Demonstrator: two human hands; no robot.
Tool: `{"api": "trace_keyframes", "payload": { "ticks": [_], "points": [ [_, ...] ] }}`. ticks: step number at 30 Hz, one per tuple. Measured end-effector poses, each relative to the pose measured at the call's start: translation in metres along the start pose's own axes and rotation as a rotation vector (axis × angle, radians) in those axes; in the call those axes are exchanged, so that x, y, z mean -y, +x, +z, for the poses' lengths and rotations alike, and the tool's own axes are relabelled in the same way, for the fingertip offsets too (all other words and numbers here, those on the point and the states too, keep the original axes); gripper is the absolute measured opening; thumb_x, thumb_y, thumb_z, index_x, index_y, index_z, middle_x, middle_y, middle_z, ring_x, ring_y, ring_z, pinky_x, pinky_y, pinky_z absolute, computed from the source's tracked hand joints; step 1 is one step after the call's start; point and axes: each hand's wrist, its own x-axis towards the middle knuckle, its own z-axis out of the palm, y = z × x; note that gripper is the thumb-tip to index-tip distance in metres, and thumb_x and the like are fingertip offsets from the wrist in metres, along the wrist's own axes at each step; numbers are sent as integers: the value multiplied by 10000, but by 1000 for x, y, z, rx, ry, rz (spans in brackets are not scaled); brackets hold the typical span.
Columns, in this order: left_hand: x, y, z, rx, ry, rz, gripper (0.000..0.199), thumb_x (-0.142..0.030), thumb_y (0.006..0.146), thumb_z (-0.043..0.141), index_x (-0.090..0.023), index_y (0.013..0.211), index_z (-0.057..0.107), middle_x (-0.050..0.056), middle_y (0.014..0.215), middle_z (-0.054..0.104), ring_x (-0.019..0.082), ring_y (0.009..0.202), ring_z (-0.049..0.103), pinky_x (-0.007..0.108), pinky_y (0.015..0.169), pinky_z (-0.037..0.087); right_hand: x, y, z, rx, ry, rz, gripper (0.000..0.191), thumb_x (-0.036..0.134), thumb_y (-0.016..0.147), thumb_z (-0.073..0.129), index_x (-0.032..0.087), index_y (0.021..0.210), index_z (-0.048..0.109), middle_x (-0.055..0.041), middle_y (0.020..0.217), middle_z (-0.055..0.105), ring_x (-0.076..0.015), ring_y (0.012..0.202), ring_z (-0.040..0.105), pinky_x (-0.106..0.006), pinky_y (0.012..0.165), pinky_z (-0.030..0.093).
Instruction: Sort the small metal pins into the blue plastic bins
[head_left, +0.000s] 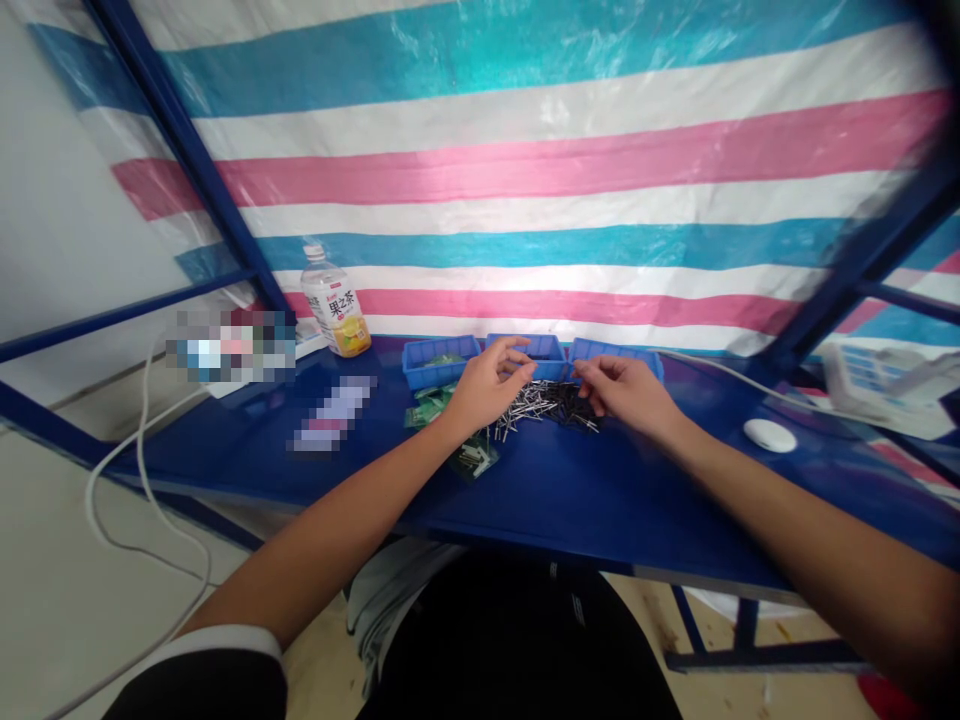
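Note:
My left hand [487, 385] hovers over the left side of a pile of thin silver pins [529, 405], thumb and fingers curved and apart, with nothing visible between them. Over the black pins [566, 408] at the pile's right side is my right hand [619, 388], its fingertips pinched together. Whatever they hold, if anything, is too small to make out. Behind the hands stand a left blue bin [420, 378], a middle blue bin [553, 370] and a right blue bin [649, 362]. Green packets [429, 408] lie beside my left wrist, and a small clear bag of pale pieces [474, 458] is below it.
A drink bottle [336, 305] stands at the back left of the blue table [585, 510]. Blurred-out items lie to its left and in front of it. A white oval object [770, 435] and a cable [750, 385] are on the right. Striped sheeting [525, 180] hangs behind.

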Motion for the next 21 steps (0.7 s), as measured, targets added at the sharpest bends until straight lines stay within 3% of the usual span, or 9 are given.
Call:
{"api": "trace_keyframes", "payload": {
  "ticks": [2, 5, 10, 16, 21],
  "points": [
    [1, 0, 0, 7, 8, 6, 334, -346, 1024, 684, -255, 1336, 602, 101, 1124, 776, 242, 966, 780, 423, 866, 632, 0, -3, 1, 9, -258, -208, 305, 503, 1001, 632, 219, 939, 725, -62, 788, 757, -210, 630, 671, -346, 592, 517],
    [2, -1, 0, 8, 20, 11, 338, -344, 1031, 672, -250, 1348, 602, 100, 1139, 779, 240, 990, 775, 415, 877, 624, -4, -6, 4, 71, -522, -425, 186, 340, 1004, 615, 223, 1075, 740, -80, 953, 787, -251, 822, 719, -400, 772, 560],
    [1, 0, -1, 7, 43, 15, 328, -342, 1036, 666, -241, 1342, 606, 103, 1146, 783, 236, 994, 772, 396, 865, 616, -12, -5, 6, 134, -657, -449, 234, 356, 1010, 617, 212, 1150, 737, -107, 1070, 761, -269, 920, 721, -409, 813, 581],
    [-1, -1, -1, 13, 49, 10, 355, -358, 1034, 667, -223, 1356, 602, 101, 1135, 781, 232, 975, 771, 375, 843, 613, -12, -7, 6, 211, -688, -502, 507, 566, 943, 724, 199, 1294, 735, -154, 1239, 711, -355, 1158, 694, -517, 1045, 571],
    [-1, -1, 0, 16, 41, 1, 352, -349, 1025, 677, -223, 1345, 606, 97, 1125, 781, 226, 967, 767, 387, 855, 617, -18, -3, 6, 251, -667, -522, 364, 363, 979, 675, 207, 1302, 735, -144, 1216, 721, -339, 1174, 692, -513, 1078, 560]
  ]
}}
